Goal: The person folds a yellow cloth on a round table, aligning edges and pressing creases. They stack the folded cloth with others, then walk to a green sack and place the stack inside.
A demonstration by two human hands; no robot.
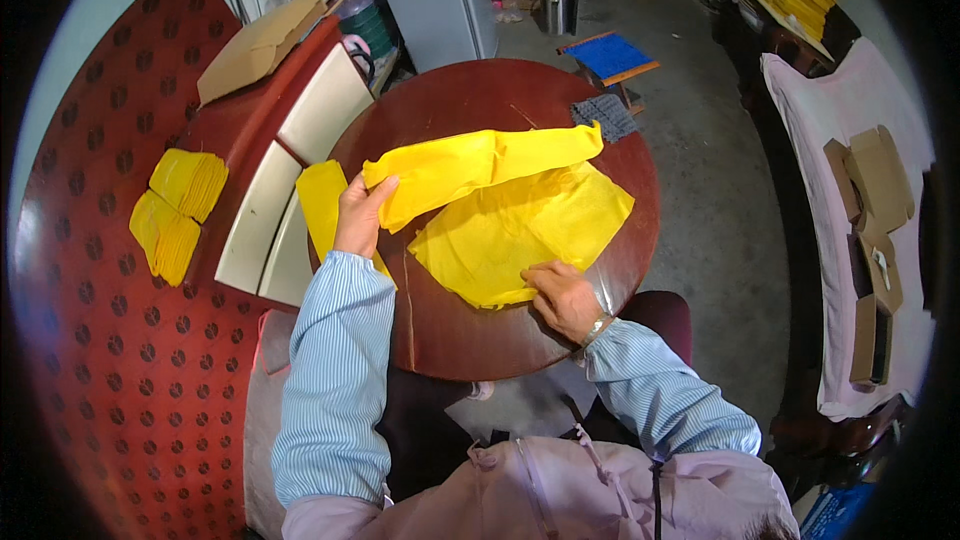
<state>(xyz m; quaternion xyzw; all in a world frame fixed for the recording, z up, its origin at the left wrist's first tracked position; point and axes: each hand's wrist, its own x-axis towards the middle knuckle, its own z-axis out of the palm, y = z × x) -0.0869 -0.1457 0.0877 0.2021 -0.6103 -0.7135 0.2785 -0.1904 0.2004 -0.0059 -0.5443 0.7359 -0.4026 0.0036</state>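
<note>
Here, left hand (pixel 361 213) upright, clamped on yellow strip (pixel 455 168), right hand (pixel 563 299) curled at yellow sheet (pixel 520 230), grip unclear.

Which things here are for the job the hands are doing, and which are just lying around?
For the job:
yellow strip, held by the left hand
yellow sheet, touched by the right hand
round table, underneath
yellow stacks at left, perhaps

Just lying about, it seems:
grey cloth
blue-topped stool
metal flask
</note>
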